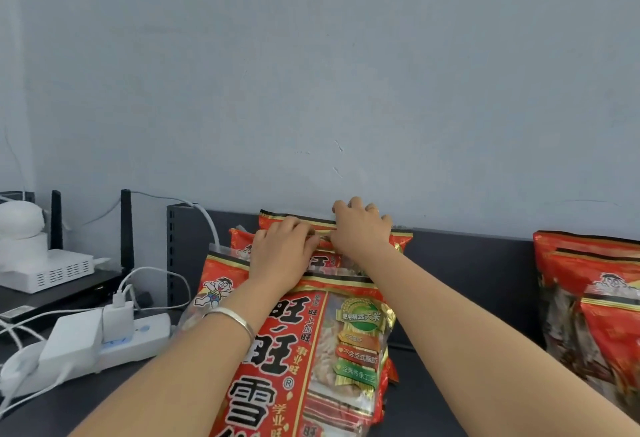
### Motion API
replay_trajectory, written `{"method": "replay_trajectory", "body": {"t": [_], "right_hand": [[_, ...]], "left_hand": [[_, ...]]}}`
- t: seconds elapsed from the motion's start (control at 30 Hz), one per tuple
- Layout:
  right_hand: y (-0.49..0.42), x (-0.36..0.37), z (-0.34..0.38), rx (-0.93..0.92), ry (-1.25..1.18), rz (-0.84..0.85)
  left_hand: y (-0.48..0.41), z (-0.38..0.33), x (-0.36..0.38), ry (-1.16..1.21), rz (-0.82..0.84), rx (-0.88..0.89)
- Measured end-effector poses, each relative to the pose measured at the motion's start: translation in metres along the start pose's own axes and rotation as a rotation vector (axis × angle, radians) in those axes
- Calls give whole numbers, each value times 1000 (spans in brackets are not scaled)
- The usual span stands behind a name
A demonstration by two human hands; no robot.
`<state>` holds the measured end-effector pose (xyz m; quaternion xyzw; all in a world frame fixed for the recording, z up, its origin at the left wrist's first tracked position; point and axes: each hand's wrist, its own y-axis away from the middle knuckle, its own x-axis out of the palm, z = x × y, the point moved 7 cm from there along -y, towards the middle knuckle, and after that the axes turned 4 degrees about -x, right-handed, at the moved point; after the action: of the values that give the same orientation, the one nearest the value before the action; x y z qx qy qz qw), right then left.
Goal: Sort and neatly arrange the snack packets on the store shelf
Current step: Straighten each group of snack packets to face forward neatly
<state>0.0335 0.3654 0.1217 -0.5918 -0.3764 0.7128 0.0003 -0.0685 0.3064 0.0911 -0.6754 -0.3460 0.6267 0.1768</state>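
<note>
Central stack of red snack packets (311,350) lies on the dark shelf (467,263), running from the front edge to the back edge at the wall. The rear packet (272,217) stands against the wall. Right hand (360,228) grips its top seam, fingers curled over the edge. Left hand (282,249), just beside it, fingers curled, pinches the same seam. A second stack (595,298) sits towards the right edge. A power strip (138,336) lies towards the left edge.

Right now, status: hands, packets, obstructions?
Hands: left hand and right hand both grip rear packet by its top edge, near the wall. Front packet under the forearms. Power strip left, second pile right, both apart.
</note>
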Motion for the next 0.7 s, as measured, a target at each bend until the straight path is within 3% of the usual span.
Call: {"method": "replay_trajectory", "body": {"t": [0.1, 0.23, 0.4, 0.53, 0.7], "right_hand": [[0, 3, 0, 10, 6, 22], [6, -1, 3, 11, 61, -155], [11, 5, 4, -13, 74, -138], [17, -1, 2, -22, -8, -150], [25, -26, -31, 94, -131, -237]], "left_hand": [[1, 2, -1, -18, -17, -29], [5, 2, 0, -69, -17, -42], [8, 0, 1, -129, 34, -34], [15, -6, -7, -77, 0, -43], [23, -31, -21, -29, -94, -56]]}}
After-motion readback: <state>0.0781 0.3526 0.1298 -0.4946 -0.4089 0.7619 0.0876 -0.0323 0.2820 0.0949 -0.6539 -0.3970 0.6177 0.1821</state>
